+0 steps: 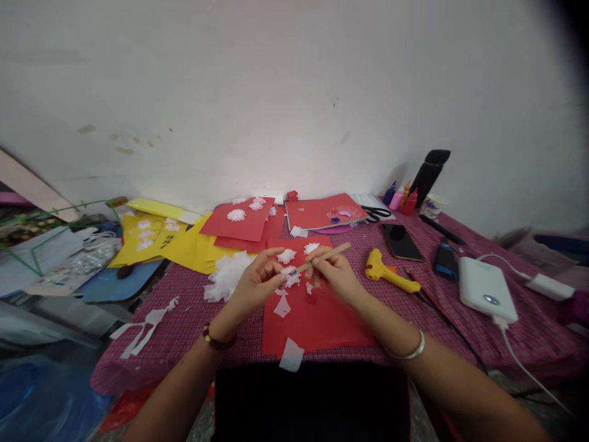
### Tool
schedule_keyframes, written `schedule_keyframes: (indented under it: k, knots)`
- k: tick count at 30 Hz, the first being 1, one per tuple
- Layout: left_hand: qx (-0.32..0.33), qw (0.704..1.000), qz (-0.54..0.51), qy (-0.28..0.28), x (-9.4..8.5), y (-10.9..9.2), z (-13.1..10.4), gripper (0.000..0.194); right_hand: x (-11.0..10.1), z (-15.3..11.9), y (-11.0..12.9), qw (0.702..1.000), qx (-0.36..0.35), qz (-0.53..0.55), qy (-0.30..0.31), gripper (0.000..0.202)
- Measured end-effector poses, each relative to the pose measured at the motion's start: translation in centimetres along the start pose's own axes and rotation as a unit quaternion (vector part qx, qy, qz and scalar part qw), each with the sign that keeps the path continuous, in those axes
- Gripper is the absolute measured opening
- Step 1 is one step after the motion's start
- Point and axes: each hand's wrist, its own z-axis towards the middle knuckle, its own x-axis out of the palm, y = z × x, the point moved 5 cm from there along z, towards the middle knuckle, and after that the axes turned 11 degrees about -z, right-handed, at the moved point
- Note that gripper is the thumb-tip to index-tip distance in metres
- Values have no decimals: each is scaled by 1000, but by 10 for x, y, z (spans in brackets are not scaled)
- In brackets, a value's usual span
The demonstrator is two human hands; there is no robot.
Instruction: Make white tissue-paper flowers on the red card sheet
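Note:
My right hand [332, 273] is closed around a light wooden stick [338, 251], which points down to the left. The thumb and fingers of my left hand [263, 274] pinch a small piece of white paper [291, 272] at the stick's tip; its exact shape is blurred. Under both hands lies a red paper sheet [322, 328]. Fluffy white paper clusters [287, 255] sit on its upper part, and a loose white scrap [282, 306] rests below them. Beside my left hand is a pile of thin white paper [227, 274].
Behind are red cards [243, 221] bearing white clusters, yellow sheets [186, 248] and black-handled scissors [376, 212]. To the right lie a yellow glue gun [391, 273], a phone [401, 241], a white power bank [486, 288] with cables, and small paint bottles [409, 201].

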Motion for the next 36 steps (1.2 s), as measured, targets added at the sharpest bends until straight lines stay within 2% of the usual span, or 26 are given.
schedule_keyframes:
  k: [4, 8, 11, 15, 18, 22, 29, 36]
  knots:
    - [24, 995, 94, -14, 4, -2, -3, 43, -1, 2, -7, 999, 43, 23, 12, 32]
    - [32, 985, 169, -21, 6, 3, -3, 42, -3, 1, 0, 998, -12, -54, -17, 36]
    - [21, 988, 150, -8, 8, 7, -2, 42, -3, 0, 2, 997, -17, -68, -27, 35]
    - [-13, 996, 86, 18, 10, 7, -2, 48, -4, 1, 2, 999, 27, -10, 15, 34]
    - [-57, 995, 58, 58, 11, 10, -3, 50, -12, 2, 4, 999, 28, 15, 1, 33]
    - [-98, 989, 46, 100, 14, 19, -6, 53, -10, 1, 5, 999, 24, -19, 19, 36]
    - [-94, 987, 87, 96, 15, 28, -5, 49, -2, -3, 10, 994, -18, -111, 6, 42]
    - [-98, 989, 19, 108, 15, 22, -5, 45, 7, -4, 1, 994, 18, -32, 103, 30]
